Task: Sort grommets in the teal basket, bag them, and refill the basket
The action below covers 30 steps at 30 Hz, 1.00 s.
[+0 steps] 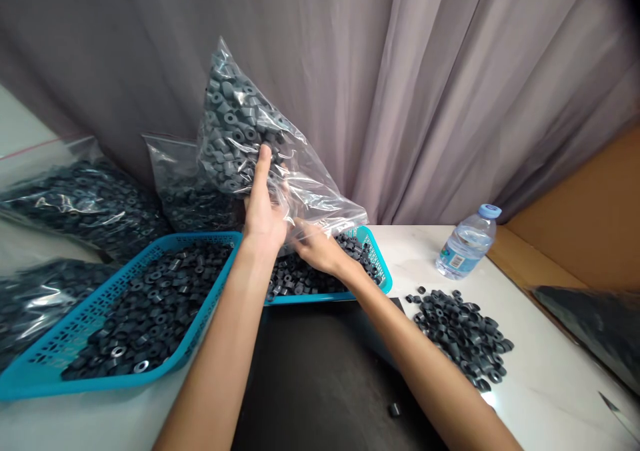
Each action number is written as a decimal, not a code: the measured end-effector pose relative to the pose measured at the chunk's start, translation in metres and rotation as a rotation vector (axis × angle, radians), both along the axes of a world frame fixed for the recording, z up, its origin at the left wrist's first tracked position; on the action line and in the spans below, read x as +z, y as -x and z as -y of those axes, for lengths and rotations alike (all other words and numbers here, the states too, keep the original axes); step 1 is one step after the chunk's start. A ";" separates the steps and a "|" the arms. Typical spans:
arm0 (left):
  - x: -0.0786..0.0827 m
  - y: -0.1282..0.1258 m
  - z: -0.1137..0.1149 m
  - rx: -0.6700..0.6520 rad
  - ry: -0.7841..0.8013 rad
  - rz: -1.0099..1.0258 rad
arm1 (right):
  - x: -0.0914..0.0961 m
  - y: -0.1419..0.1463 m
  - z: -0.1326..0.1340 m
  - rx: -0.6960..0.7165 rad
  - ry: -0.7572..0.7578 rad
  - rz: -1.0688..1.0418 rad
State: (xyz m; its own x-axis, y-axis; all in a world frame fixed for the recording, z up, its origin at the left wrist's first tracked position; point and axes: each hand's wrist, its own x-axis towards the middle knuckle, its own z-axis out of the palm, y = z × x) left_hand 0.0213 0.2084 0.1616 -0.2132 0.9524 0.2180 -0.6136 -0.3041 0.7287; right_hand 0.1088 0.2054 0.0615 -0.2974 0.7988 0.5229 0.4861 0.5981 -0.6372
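My left hand [263, 214] is clamped on the clear plastic bag [250, 141] of dark rubber rings, raised at twelve o'clock; my right hand [320, 248] pinches its loose mouth over the far blue tray [377, 258]. If that slack film slips, I reckon rings spill past the tray toward the loose pile [463, 334] at three o'clock.

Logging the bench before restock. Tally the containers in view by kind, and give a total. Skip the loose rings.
Blue baskets: 2, the near left one and the far one.
Clear bags of dark rings: 4, one held up in both hands, one upright behind it, two lying at far left.
Water bottles: 1.
Total: 7
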 end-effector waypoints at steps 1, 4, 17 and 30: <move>0.000 0.001 0.000 -0.004 -0.007 0.000 | 0.001 -0.001 0.000 0.002 -0.002 -0.003; 0.002 0.007 -0.003 -0.025 -0.033 0.023 | 0.006 -0.008 0.001 0.015 -0.006 -0.010; 0.000 0.032 -0.017 0.012 -0.013 0.049 | 0.030 -0.012 0.019 -0.216 -0.093 0.005; -0.001 0.037 -0.019 0.037 -0.007 0.065 | 0.056 -0.096 0.040 -0.031 0.515 0.340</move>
State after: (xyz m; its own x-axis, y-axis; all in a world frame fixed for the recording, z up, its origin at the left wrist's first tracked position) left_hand -0.0162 0.2272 0.1608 -0.2623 0.9422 0.2087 -0.6480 -0.3322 0.6853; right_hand 0.2044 0.1650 0.1173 -0.3521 0.9345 -0.0524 0.7250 0.2369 -0.6467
